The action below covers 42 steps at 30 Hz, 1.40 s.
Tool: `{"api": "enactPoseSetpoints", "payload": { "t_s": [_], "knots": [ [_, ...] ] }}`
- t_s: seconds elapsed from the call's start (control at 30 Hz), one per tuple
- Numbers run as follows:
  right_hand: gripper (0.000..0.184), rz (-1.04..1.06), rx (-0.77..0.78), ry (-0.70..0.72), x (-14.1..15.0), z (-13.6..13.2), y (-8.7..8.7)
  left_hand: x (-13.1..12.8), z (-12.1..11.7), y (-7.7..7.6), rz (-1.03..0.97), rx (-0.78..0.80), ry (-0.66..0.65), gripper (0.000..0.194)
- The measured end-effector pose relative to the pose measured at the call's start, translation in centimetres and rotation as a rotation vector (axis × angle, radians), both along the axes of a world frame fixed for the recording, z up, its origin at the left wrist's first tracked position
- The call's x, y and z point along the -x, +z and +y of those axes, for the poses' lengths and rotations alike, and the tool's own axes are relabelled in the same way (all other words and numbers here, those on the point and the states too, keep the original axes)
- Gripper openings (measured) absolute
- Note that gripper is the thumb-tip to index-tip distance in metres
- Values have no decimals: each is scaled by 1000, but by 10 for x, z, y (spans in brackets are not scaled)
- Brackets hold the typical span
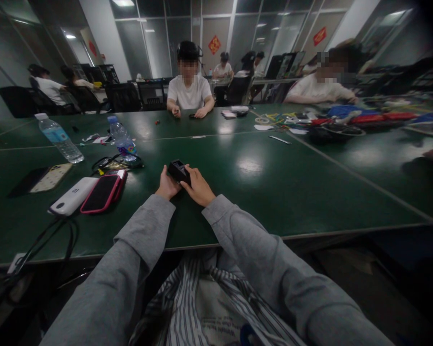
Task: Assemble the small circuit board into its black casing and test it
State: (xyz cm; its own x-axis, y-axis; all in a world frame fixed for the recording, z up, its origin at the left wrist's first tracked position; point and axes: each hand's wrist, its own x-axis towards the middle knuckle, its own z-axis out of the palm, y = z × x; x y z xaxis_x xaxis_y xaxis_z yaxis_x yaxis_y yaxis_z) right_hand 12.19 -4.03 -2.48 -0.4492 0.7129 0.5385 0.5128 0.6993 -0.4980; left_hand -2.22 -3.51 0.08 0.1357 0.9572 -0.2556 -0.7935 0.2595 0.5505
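2 sets of fingers (192,172) grip 1 black box (178,171) between left hand (167,184) and right hand (199,186), above the green surface (260,204).

Grey sleeves (269,262) (softly creased) go with a pale-and-dark striped garment (185,302)

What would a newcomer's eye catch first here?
Probably the small black box near the middle of the view, held between the left hand and right hand over the green table. Next, the pink-rimmed phone to the left of the hands, then the person in white seated across the table.
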Motion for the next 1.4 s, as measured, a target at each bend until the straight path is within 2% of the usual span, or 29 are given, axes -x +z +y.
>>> {"api": "enactPoseSetpoints", "payload": {
  "t_s": [0.13,0.4,0.63,0.87,1.27,1.4],
  "knots": [
    [57,42,-3,0,3,-2,-1,-1,1,-2,-12,-7,18,75],
    [79,-144,3,31,2,3,-12,2,1,-4,-15,-34,31,81],
    [74,-78,3,25,2,3,-9,1,2,-3,-19,-28,11,78],
    [79,-16,24,-8,3,5,-7,-5,-1,4,36,81,48,70],
    [73,-3,47,-1,3,5,-9,-3,3,-3,23,1,6,62],
    [75,-15,35,8,2,6,-9,-4,2,-1,26,5,46,62]
  ]
}}
